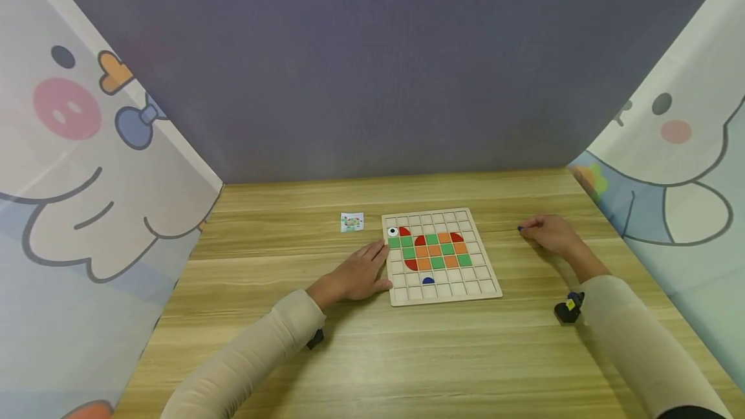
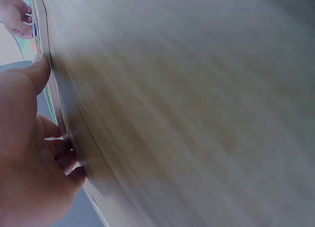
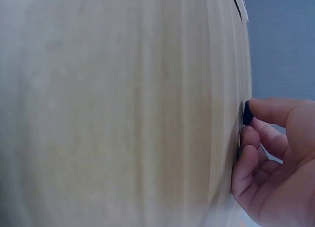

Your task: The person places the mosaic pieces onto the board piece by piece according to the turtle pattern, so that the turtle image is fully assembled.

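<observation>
A square wooden grid board lies on the table, with green, orange and red tiles, a round eye piece and one blue half-round tile in its cells. My left hand rests against the board's left edge, its thumb near the lower corner and its fingers further up the side. In the left wrist view, the thumb and fingertips touch that edge. Off to the right of the board, my right hand pinches a small dark blue piece between thumb and fingers, close to the tabletop.
A small printed picture card with a coloured tile pattern lies left of the board's upper corner. The wood-grain table meets a grey panel at the back. Cartoon-printed sheets flank both sides.
</observation>
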A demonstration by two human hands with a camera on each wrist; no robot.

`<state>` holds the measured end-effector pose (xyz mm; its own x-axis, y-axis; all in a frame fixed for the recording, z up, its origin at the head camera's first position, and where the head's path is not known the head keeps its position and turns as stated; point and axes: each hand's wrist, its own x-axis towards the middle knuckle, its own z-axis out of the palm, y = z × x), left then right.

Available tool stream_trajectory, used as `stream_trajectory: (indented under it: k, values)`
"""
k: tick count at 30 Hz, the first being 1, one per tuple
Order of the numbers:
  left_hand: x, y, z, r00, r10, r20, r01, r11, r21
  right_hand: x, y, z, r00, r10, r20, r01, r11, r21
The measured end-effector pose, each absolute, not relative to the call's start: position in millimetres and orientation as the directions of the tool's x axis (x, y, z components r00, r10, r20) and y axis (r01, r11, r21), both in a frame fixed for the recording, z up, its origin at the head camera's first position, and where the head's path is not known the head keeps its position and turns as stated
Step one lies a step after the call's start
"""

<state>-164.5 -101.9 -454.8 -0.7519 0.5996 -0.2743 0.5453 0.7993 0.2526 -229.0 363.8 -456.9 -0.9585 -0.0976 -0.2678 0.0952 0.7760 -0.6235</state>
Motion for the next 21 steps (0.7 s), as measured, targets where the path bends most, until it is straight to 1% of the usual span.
stream_trajectory:
  k: [8, 16, 21]
  values:
    - [-164.8, -102.4, -454.5, -0.751, 0.6, -0.277, 0.546, 0.799, 0.251, -228.7, 365.3, -455.8, -0.953, -0.101, -0.284, 0.11, 0.76, -0.641]
    - [-164.9, -102.7, -454.3, -0.752, 0.602, -0.27, 0.546, 0.797, 0.257, -226.3, 365.2, -453.2, -0.922, -0.157, -0.353, 0.184, 0.625, -0.758]
    - [-165.1, -102.3, -454.6, -0.752, 0.599, -0.274, 0.543, 0.799, 0.256, -222.8, 362.9, -451.2, -0.912, -0.172, -0.373, 0.2, 0.608, -0.768]
